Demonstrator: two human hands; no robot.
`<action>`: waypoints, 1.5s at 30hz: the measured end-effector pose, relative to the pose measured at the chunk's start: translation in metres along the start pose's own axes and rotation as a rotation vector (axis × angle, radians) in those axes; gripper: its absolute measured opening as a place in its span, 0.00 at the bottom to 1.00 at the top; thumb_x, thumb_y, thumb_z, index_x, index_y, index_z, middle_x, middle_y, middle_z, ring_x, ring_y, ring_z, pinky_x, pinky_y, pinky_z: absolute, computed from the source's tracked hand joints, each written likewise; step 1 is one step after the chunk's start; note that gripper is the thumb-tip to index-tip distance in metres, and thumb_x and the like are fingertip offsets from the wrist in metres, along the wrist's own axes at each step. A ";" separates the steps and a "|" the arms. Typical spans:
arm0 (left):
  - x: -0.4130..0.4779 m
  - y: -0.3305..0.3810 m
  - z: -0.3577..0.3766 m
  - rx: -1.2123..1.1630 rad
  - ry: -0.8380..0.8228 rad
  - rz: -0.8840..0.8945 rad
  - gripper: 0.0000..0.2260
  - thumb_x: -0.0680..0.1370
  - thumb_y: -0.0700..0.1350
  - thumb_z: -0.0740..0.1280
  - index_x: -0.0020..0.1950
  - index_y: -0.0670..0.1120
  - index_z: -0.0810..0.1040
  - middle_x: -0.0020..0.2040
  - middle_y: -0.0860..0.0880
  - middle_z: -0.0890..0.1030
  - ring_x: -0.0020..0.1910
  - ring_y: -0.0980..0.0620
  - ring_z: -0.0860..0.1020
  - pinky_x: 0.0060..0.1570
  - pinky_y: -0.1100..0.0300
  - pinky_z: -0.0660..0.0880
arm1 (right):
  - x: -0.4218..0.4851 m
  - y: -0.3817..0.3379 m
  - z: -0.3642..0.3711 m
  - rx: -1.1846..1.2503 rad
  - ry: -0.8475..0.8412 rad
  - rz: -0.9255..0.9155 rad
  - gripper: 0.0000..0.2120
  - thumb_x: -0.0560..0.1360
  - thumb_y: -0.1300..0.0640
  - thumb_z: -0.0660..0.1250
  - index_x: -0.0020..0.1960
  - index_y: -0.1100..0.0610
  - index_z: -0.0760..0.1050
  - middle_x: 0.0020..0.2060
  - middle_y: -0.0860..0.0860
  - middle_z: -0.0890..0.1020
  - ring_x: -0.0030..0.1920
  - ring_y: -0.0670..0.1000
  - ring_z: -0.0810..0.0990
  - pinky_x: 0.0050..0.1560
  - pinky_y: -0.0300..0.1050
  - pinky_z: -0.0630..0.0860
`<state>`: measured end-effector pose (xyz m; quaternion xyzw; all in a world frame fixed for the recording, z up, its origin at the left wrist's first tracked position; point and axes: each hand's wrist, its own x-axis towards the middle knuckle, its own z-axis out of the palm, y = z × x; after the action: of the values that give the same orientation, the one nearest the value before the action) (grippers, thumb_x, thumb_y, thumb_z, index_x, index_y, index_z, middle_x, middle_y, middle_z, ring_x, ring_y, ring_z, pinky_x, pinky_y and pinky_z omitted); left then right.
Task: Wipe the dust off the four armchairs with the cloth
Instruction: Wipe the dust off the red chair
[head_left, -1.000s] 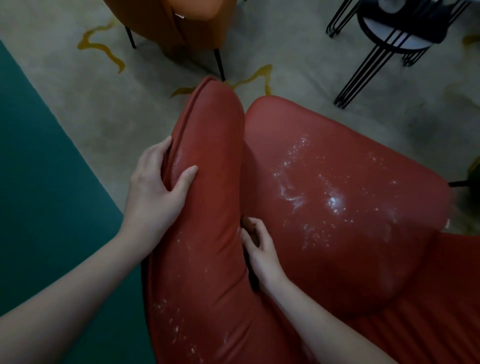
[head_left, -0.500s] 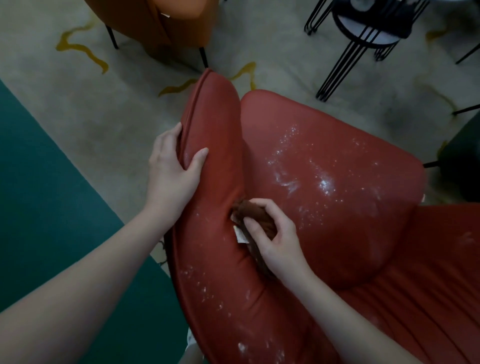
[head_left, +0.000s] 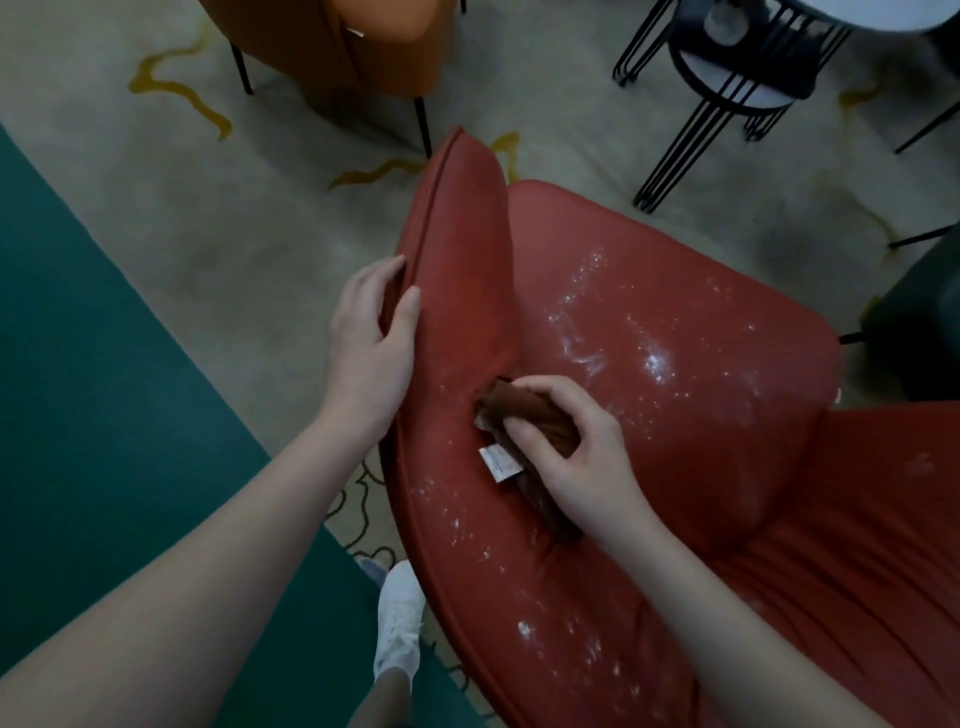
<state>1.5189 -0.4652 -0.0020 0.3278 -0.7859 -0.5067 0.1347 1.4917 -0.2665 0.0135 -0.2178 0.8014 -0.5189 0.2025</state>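
A red armchair (head_left: 701, 291) fills the middle and right of the head view, with white dust speckled over its seat cushion and along its left arm. My left hand (head_left: 371, 343) grips the outer edge of that arm, thumb on top and fingers curled over the rim. My right hand (head_left: 582, 457) holds a brown cloth (head_left: 524, 410) bunched in its fingers, in the crease between arm and seat cushion. A white label hangs from the cloth. An orange armchair (head_left: 332, 41) stands at the top left.
A black wire-legged side table (head_left: 727, 93) stands at the top right on the pale carpet. A dark green chair (head_left: 919, 332) shows at the right edge. Green carpet lies at the left. My white shoe (head_left: 397, 623) is beside the red chair's base.
My right hand has drawn the brown cloth up out of the crease between arm and cushion. My left hand has kept its grip on the arm's edge. The view has shifted back.
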 end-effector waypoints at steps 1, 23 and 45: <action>-0.009 -0.003 -0.002 -0.025 0.008 -0.021 0.16 0.83 0.46 0.61 0.71 0.48 0.73 0.67 0.53 0.72 0.67 0.57 0.70 0.69 0.58 0.68 | 0.005 -0.005 0.003 -0.037 0.013 -0.049 0.08 0.75 0.61 0.70 0.53 0.52 0.80 0.49 0.46 0.81 0.53 0.43 0.79 0.55 0.32 0.71; -0.123 -0.001 0.015 -0.484 0.388 -0.242 0.12 0.80 0.34 0.63 0.64 0.39 0.78 0.55 0.51 0.82 0.52 0.65 0.80 0.49 0.71 0.73 | 0.067 -0.004 0.006 -0.344 -0.476 -0.787 0.10 0.72 0.67 0.69 0.53 0.61 0.79 0.53 0.52 0.82 0.54 0.55 0.79 0.54 0.47 0.70; -0.170 -0.008 0.016 -0.610 0.365 -0.266 0.18 0.70 0.38 0.67 0.59 0.46 0.78 0.56 0.48 0.82 0.53 0.60 0.81 0.50 0.68 0.75 | 0.050 -0.021 0.013 -0.423 -0.717 -0.822 0.09 0.73 0.62 0.67 0.53 0.58 0.80 0.50 0.51 0.82 0.48 0.57 0.77 0.50 0.52 0.72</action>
<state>1.6401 -0.3451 0.0040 0.4568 -0.5124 -0.6638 0.2968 1.4611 -0.3118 0.0229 -0.7084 0.6189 -0.2774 0.1952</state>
